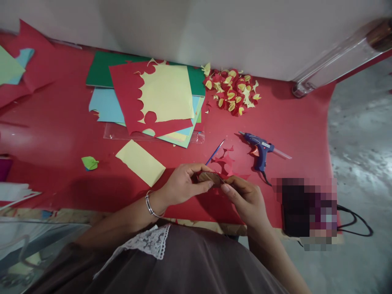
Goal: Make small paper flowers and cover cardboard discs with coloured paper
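Observation:
Between my two hands is a small brown rounded piece (210,178), thin like card, with a dark reddish edge; its exact kind is unclear. My left hand (188,183), a silver bangle on its wrist, pinches it from the left. The thumb and fingers of my right hand (246,201) close on its right end. Just beyond the fingers lie red paper scraps (226,160) and a slim blue stick (215,151), perhaps a brush or pen. A folded yellow paper (141,162) rests to the left of my left hand.
Beyond my right hand lies a blue glue gun (260,151) with a clear stick in its back. Red and yellow paper petals (232,92) form a heap near the wall. Coloured paper sheets (167,92) are stacked left of it. A blurred-out dark object (295,208) sits at the right edge.

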Tool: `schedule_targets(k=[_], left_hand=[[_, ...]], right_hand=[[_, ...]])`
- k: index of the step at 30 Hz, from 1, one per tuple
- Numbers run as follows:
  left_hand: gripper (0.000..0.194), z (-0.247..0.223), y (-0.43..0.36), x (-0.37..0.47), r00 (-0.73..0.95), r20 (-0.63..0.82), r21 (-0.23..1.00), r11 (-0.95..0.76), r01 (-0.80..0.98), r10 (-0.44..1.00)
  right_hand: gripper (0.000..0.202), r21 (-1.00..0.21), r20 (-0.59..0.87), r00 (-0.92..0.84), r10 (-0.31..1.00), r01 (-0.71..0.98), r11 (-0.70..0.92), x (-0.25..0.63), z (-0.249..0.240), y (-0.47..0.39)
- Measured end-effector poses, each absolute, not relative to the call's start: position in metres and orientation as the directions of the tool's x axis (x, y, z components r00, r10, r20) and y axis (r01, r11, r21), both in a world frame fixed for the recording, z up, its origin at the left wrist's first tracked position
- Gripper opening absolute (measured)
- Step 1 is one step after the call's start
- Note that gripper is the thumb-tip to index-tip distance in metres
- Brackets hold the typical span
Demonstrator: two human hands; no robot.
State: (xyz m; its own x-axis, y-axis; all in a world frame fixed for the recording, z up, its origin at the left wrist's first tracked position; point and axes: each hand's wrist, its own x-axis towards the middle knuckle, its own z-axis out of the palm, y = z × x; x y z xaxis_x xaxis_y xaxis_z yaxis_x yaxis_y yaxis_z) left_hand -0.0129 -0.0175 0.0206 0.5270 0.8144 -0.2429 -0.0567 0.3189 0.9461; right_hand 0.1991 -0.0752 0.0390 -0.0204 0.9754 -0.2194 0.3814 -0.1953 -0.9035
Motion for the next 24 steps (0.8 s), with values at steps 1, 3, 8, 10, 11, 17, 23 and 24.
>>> schedule_targets(k=[1,3,8,10,11,17,23,24], left_hand=[[0.019,0.021,-0.017,-0.013,0.530,-0.238,0.948,0.313,-0.055,0.814],[0.017,0.022,-0.017,-0.014,0.537,-0.226,0.952,0.302,-0.056,0.813],[0.016,0.026,-0.015,-0.017,0.550,-0.222,0.960,0.280,-0.021,0.805],[0.017,0.026,-0.014,-0.018,0.566,-0.228,0.958,0.285,-0.013,0.792],[0.018,0.025,-0.014,-0.018,0.574,-0.233,0.956,0.292,-0.011,0.785],[0.027,0.020,-0.014,-0.016,0.558,-0.293,0.913,0.400,-0.077,0.777],[0.041,0.017,-0.014,-0.013,0.534,-0.337,0.859,0.485,-0.162,0.775],[0.041,0.017,-0.014,-0.013,0.528,-0.337,0.854,0.489,-0.176,0.779]], right_hand=[[0.056,-0.904,-0.215,-0.021,0.976,0.383,-0.190,0.199,0.040,-0.075],[0.057,-0.901,-0.209,-0.021,0.978,0.393,-0.184,0.199,0.041,-0.075],[0.054,-0.884,-0.221,-0.028,0.975,0.429,-0.188,0.201,0.041,-0.075],[0.052,-0.881,-0.225,-0.027,0.974,0.432,-0.192,0.202,0.040,-0.076],[0.051,-0.882,-0.224,-0.019,0.974,0.429,-0.194,0.202,0.040,-0.076],[0.045,-0.902,-0.220,0.114,0.969,0.354,-0.246,0.202,0.034,-0.079],[0.037,-0.927,-0.201,0.128,0.971,0.296,-0.231,0.194,0.029,-0.079],[0.035,-0.925,-0.195,0.125,0.973,0.308,-0.225,0.193,0.029,-0.079]])
